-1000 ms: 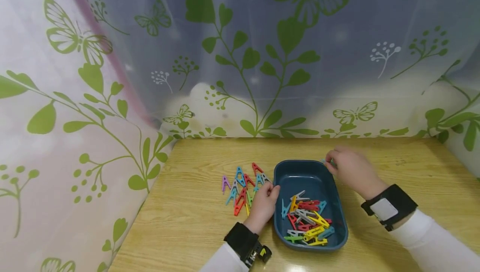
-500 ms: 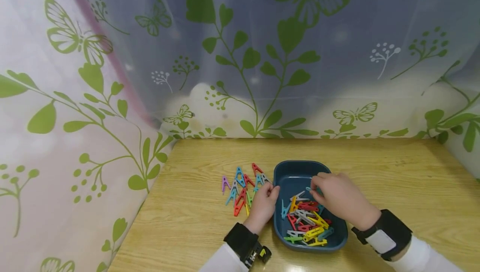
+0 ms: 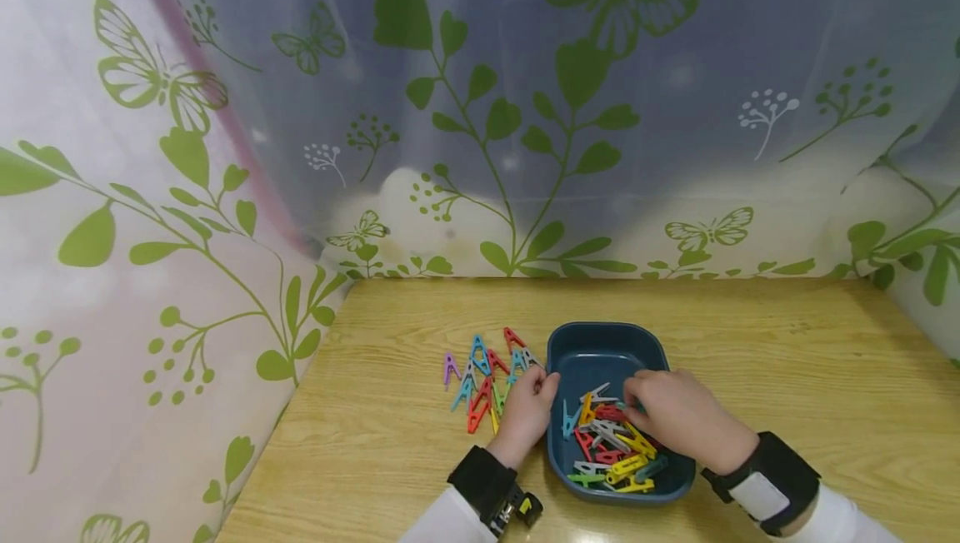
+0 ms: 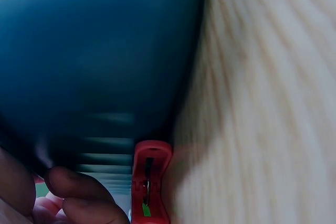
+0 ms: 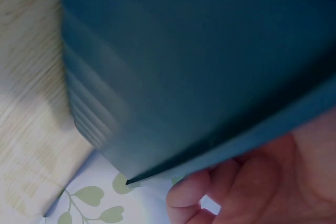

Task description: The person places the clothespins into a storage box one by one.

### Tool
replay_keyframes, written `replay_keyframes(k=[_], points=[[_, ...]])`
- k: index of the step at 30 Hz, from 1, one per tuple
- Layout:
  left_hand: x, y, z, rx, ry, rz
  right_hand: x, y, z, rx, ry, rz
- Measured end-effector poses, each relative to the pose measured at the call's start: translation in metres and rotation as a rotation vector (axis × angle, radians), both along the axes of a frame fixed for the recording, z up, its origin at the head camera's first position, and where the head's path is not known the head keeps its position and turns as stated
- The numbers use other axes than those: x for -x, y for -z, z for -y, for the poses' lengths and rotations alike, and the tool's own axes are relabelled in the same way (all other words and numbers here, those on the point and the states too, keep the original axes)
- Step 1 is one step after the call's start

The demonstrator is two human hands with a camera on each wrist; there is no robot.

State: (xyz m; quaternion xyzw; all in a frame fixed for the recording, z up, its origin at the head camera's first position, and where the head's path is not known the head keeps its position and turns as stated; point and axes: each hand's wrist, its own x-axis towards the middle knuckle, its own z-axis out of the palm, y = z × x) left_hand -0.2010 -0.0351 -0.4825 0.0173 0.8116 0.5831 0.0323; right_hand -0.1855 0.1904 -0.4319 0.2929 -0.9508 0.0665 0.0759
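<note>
On the table stands a dark blue plastic tub (image 3: 600,335) with many-coloured plastic clothespins (image 3: 611,435) heaped in its near half. My left hand (image 3: 525,410) holds the tub's left rim, thumb over the edge. Inside the tub reaches my right hand (image 3: 678,410), its fingers bent low over the heap. A sliver of teal clothespin (image 3: 617,405) shows right by those fingertips; I cannot tell whether they still pinch it. In the right wrist view, the curled fingers (image 5: 252,187) appear beyond the tub's rim, and the tub wall hides the clothespins.
Left of the tub, a loose group of clothespins (image 3: 480,385) in red, blue, purple, grey and green lies on the wooden table (image 3: 360,443), partly behind my left hand. A red clothespin (image 4: 150,182) lies close to the tub's outer wall. A leaf-patterned curtain (image 3: 465,218) borders the back.
My right hand has moved left from beyond the tub's right rim to over the heap, carrying a teal clothespin, then dipped lower. My left hand has stayed on the rim.
</note>
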Motion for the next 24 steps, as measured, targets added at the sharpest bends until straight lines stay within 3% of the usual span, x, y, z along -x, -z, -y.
replay_keyframes(k=[14,24], points=[[-0.0006,-0.0011,-0.0008,0.01,-0.006,0.006,-0.0019,0.0051,0.002,-0.029,0.011,-0.009],[-0.0002,0.0024,0.0007,-0.02,0.015,-0.028,-0.0026,0.0042,0.0016,-0.013,0.007,-0.008]])
